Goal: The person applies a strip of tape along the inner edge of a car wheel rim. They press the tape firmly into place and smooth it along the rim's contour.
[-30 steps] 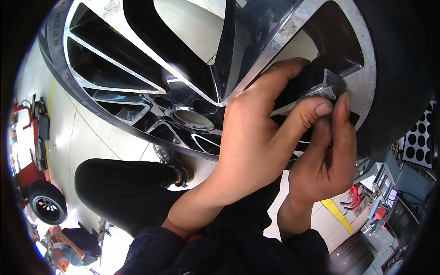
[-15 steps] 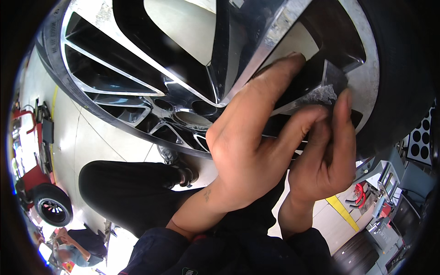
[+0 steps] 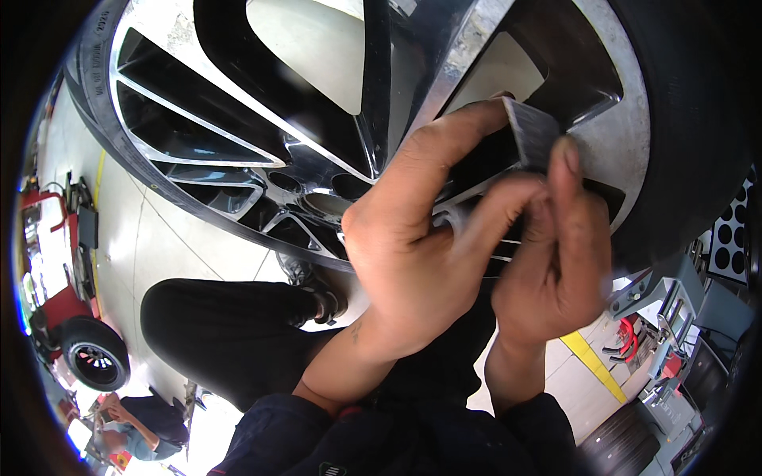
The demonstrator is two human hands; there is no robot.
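Observation:
A thin, flat grey piece (image 3: 536, 131) with a pale edge is held between my hands, in front of the wheel's spokes. I cannot make out its exact kind. My left hand (image 3: 417, 238) has its index finger stretched to the upper corner and its thumb at the lower edge; its other fingers are mostly hidden. My right hand (image 3: 552, 270) is closed in a pinch at the piece's lower right, with curled fingers meeting the left thumb. Behind both hands, the black and silver alloy wheel (image 3: 254, 131) stands tilted, with a black tyre (image 3: 686, 151) around it.
My bent leg in black trousers (image 3: 214, 333) is below the wheel. At the left stand red equipment (image 3: 59, 313) and another wheel with a tyre (image 3: 95, 355), near another person (image 3: 139, 428). Grey machinery (image 3: 671, 297), a tyre (image 3: 623, 440) and a yellow floor stripe (image 3: 591, 366) are at the right.
My hands have moved slightly left. The grey piece, crumpled and shiny before, now shows a flatter, larger face, and its upper corner lies at my left index fingertip.

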